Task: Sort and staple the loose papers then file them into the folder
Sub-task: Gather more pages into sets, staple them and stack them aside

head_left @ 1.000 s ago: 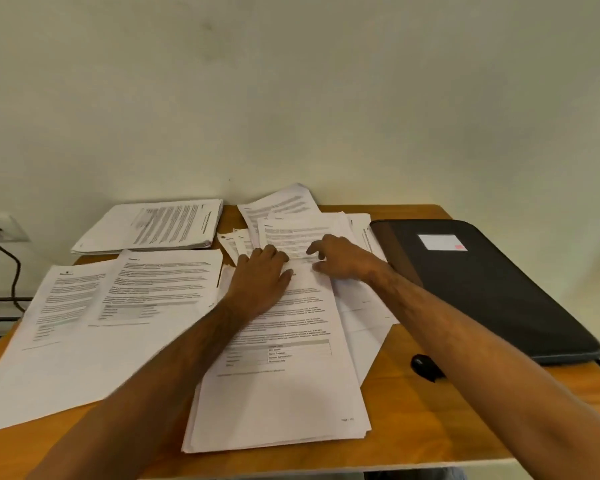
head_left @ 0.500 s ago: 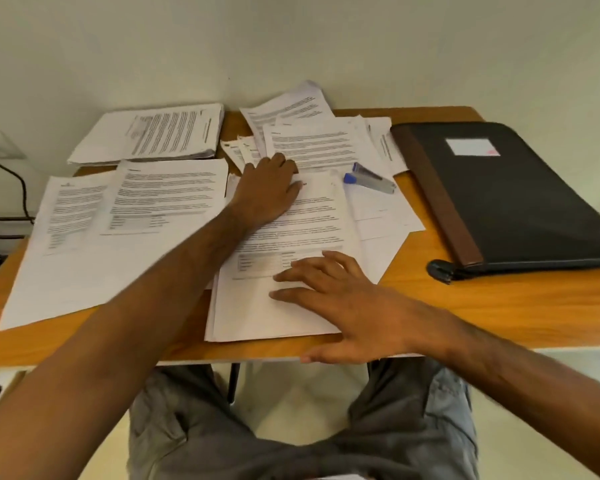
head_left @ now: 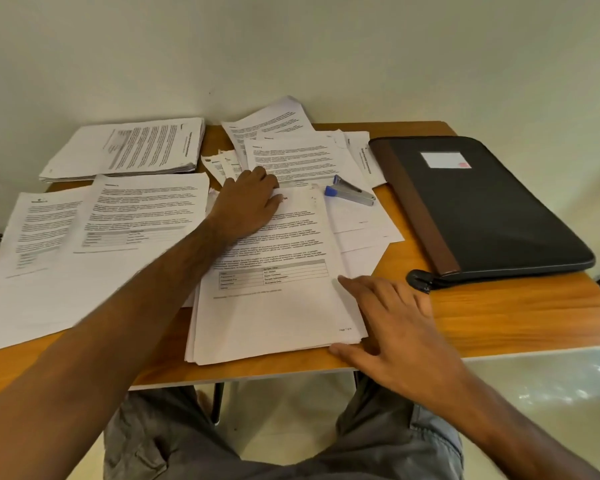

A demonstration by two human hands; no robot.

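— What's at the centre of the frame?
— A thick stack of printed white sheets [head_left: 274, 306] on the wooden table [head_left: 499, 313]; the left hand [head_left: 246, 202] lies on its upper part, the right hand [head_left: 392, 327] at its lower right corner.
— And around it?
— A blue-and-silver metal stapler [head_left: 350, 195] just above it, a zipped black-and-brown fabric folder [head_left: 482, 209] at the right, a second pile of printed pages [head_left: 129, 150] upper left.

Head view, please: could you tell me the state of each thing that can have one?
Folder: closed, lying flat at the right.
Stapler: lying on the papers, untouched.
Middle stack: loose, edges uneven.
Left hand: flat, pressing the stack's top.
Right hand: open, fingers at the stack's lower right corner.
Far-left stack: squared, untouched.
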